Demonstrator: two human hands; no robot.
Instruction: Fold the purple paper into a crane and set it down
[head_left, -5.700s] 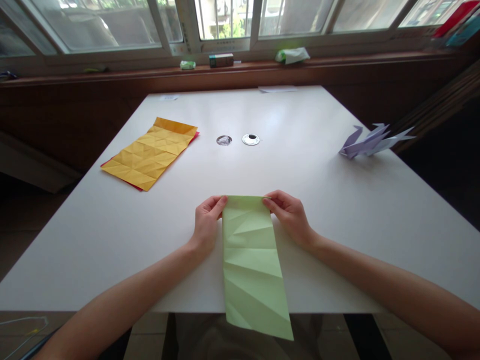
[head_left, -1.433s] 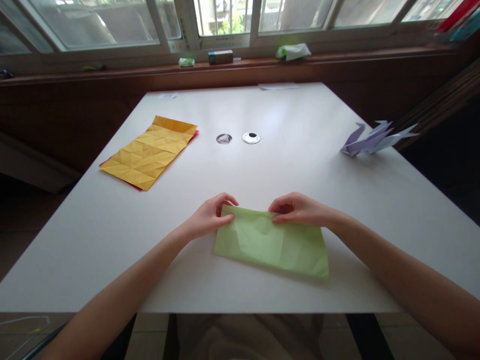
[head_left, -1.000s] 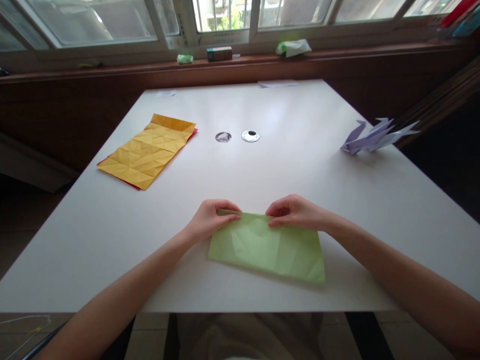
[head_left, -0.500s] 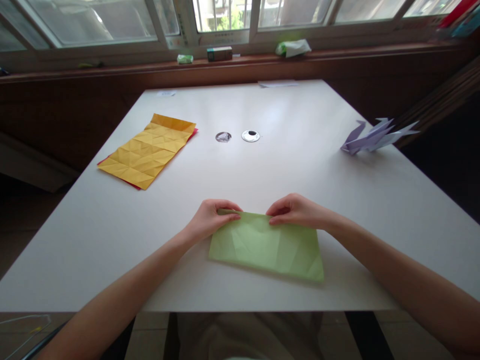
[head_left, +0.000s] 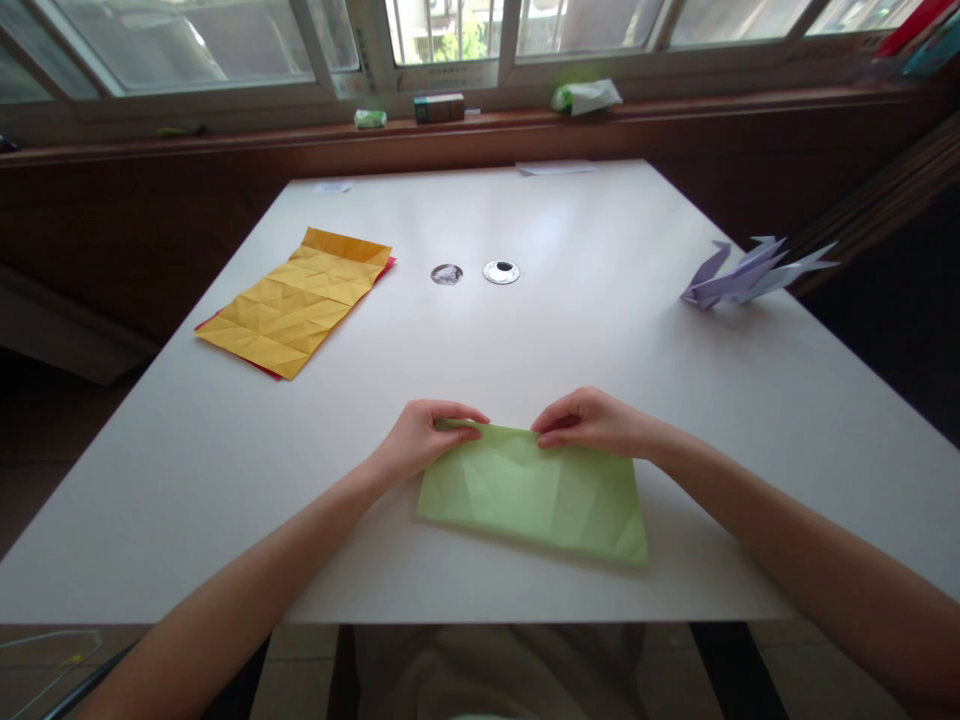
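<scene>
A creased sheet of light green paper [head_left: 532, 495] lies near the front edge of the white table, its long sides running left to right. My left hand [head_left: 427, 435] pinches its far edge toward the left corner, thumb on top and fingers behind. Along the same far edge, right of the middle, my right hand [head_left: 589, 422] has the paper between thumb and index finger. A short stretch of that edge shows between the two hands. The fingers behind the paper are partly hidden.
Creased yellow paper [head_left: 300, 300] lies over a red sheet at the left. Two round metal-rimmed fittings [head_left: 501, 272] sit mid-table. A folded purple paper figure [head_left: 739, 275] stands at the right edge. Small packets and a box [head_left: 439, 107] rest on the window sill.
My left fingertips have slid slightly right along the paper's far edge. The right hand and the green paper look almost unmoved.
</scene>
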